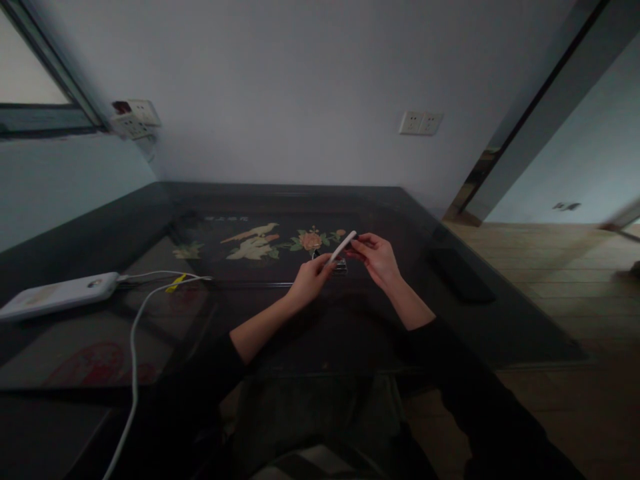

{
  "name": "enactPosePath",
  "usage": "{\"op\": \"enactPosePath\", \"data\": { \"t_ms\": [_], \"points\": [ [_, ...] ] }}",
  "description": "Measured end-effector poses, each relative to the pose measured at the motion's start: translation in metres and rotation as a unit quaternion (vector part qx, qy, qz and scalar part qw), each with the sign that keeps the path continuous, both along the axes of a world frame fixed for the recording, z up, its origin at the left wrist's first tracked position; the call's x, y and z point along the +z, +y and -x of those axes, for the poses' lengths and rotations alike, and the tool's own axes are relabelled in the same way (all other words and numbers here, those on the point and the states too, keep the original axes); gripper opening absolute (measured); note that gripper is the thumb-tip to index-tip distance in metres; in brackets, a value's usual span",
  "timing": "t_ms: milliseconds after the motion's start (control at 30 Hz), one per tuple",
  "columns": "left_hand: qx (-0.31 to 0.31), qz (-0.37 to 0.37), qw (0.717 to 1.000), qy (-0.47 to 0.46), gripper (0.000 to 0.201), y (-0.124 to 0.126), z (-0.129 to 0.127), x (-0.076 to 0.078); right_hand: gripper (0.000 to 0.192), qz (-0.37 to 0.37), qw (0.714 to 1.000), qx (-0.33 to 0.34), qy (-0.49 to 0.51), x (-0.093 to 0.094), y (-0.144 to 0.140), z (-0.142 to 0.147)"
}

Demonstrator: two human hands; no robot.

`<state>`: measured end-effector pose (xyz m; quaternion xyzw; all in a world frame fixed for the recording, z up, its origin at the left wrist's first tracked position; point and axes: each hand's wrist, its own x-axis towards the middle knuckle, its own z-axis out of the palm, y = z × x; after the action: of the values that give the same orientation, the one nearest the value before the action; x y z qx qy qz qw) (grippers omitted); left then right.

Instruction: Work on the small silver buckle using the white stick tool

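Note:
My left hand is closed round the lower end of a slim white pen-like stick, which slants up to the right above the table. Close by its upper end is my right hand, its fingers drawn together in a pinch. A small dark bit shows at those fingertips, too unclear to name. Below and between the hands, a small shiny metallic object is partly hidden.
The dark glossy table bears a flower-and-bird picture. On the left lie a white power strip-like device and a white cable with a yellow tag. A flat black object rests at right. Wall sockets are behind.

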<state>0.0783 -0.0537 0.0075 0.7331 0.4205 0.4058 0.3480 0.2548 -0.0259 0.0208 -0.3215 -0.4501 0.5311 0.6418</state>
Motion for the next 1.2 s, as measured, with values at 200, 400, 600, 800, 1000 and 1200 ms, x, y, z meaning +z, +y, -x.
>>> {"op": "enactPosePath", "data": {
  "t_ms": [200,400,600,800,1000,1200],
  "points": [
    [-0.002,0.004,1.0,-0.004,0.035,0.002,0.0,-0.002,0.032,0.011,1.0,0.003,-0.014,-0.001,0.001,-0.001],
    [-0.019,0.01,1.0,-0.012,0.036,-0.002,0.001,-0.002,0.029,-0.014,0.999,-0.043,0.001,0.009,0.003,-0.01],
    [-0.018,0.012,1.0,-0.009,0.035,-0.002,0.0,0.001,0.031,-0.001,1.0,-0.029,-0.006,0.007,0.002,-0.008],
    [-0.01,0.008,1.0,-0.013,0.037,0.001,0.0,-0.002,0.034,0.018,1.0,0.008,-0.015,-0.001,-0.001,0.002],
    [-0.015,0.011,1.0,-0.01,0.038,0.0,0.001,-0.002,0.032,0.009,1.0,-0.017,0.001,0.005,0.0,-0.003],
    [-0.014,0.006,1.0,0.005,0.036,-0.003,0.0,0.001,0.027,-0.017,0.999,-0.047,0.01,0.011,0.001,-0.01]
  ]
}}
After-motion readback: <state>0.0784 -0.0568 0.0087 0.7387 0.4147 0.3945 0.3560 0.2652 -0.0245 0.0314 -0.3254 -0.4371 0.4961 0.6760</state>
